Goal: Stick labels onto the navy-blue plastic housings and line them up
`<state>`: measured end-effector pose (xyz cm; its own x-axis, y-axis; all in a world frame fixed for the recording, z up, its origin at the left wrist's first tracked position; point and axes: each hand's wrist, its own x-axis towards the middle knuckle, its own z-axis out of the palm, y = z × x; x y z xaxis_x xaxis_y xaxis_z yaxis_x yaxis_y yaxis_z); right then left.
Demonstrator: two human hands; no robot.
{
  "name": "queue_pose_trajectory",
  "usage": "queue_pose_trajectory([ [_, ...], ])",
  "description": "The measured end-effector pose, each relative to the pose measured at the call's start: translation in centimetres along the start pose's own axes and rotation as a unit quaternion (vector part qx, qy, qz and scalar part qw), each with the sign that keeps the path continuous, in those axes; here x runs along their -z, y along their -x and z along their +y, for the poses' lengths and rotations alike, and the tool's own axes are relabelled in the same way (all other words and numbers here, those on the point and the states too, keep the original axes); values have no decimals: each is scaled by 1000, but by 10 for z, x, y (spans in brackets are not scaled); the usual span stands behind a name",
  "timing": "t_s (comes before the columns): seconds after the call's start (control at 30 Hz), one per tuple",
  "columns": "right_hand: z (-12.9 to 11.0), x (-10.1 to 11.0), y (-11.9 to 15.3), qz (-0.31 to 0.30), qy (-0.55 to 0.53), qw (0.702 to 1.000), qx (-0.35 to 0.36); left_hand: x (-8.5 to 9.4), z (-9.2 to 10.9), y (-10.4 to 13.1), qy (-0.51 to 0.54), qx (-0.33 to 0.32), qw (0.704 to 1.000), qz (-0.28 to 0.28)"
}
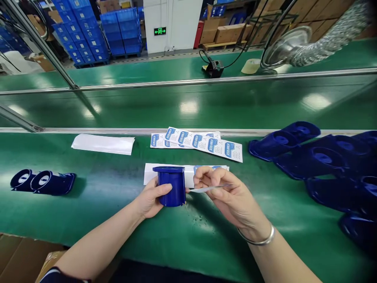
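My left hand (154,196) grips a dark blue plastic cylinder with a flanged rim (173,188), rim side up, thumb across its front. To its right, my right hand (225,192) pinches a thin sticker (203,189), seen nearly edge-on, its tip close to the cylinder's right side. I cannot tell whether the two touch. Behind both hands lies a label strip (149,173), partly bare white and partly printed blue. Beyond it, more printed label strips (203,143) overlap on the green table.
Several blue plastic parts (326,157) crowd the right side. At the left, two similar parts (53,182) with round labels lie together. A blank white strip (103,144) rests behind them. A metal rail (132,131) runs along the table's back; a duct (324,47) hangs beyond.
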<state>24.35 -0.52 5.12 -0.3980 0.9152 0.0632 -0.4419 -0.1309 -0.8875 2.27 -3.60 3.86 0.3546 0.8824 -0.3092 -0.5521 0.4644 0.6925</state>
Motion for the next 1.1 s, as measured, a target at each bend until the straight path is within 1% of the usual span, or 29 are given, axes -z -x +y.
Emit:
queue_pose_trajectory([
  [0.1,2,0,-1,42,-21,999,-11,-2,3,1,3,-17,1000,-23],
  [0.2,2,0,-2,86,-41,995,-40,0,5,3,29,-9,997,-72],
  [0.27,1,-1,-2,102,-55,992,-57,1,5,4,47,-5,995,-88],
  [0.47,3,-1,-5,132,-79,985,-75,0,9,3,99,-2,993,-70],
  [0.63,4,-1,-7,123,-49,988,-73,1,10,1,118,36,986,-117],
  [0.7,4,-1,-7,131,-59,987,-77,3,8,2,110,25,988,-103],
  [0.8,3,-2,-7,127,-82,985,-79,3,5,2,87,-3,996,-34],
  [0.87,4,-2,-6,117,-85,986,-79,2,5,1,78,0,997,7],
  [0.9,4,-2,-6,112,-86,987,-79,1,5,0,77,5,997,16],
  [1.0,5,-1,-5,112,-94,986,-82,-1,5,-1,75,26,997,15],
  [1.1,6,-1,-4,128,-106,981,-96,0,1,-1,42,9,999,29],
])
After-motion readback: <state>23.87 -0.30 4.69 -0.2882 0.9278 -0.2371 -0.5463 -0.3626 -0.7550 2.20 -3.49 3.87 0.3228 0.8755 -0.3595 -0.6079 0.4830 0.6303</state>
